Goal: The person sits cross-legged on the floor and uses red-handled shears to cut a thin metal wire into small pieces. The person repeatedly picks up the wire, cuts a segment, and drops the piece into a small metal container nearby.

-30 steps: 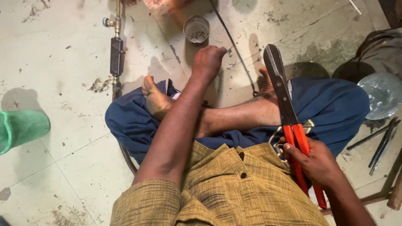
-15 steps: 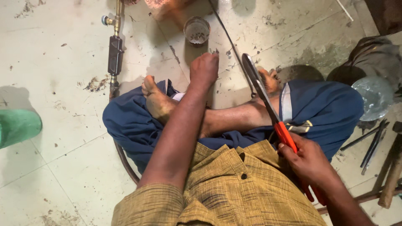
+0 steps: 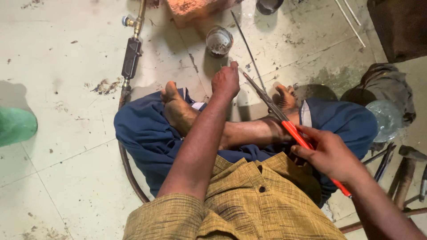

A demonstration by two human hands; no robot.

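I sit cross-legged on a tiled floor in blue trousers. My right hand (image 3: 329, 153) grips the red handles of long metal snips (image 3: 271, 106). Their blades point up-left, and the tip lies just right of my left hand (image 3: 226, 81). That hand reaches forward over my legs to the floor, fingers curled down; what they pinch is hidden. A thin metal rod (image 3: 246, 42) lies on the floor from the hand's right side toward the top.
A small tin cup (image 3: 219, 41) stands just beyond my left hand. A gas torch (image 3: 131, 58) with a hose (image 3: 126, 164) lies at left, a brick (image 3: 195, 9) at the top, a green object (image 3: 15, 126) at far left. A hammer (image 3: 407, 175) and loose tools (image 3: 384, 158) lie at right.
My right hand has swung the snips leftward and lowered them, so the blades now reach close to my left hand. The left hand has stayed at about the same spot.
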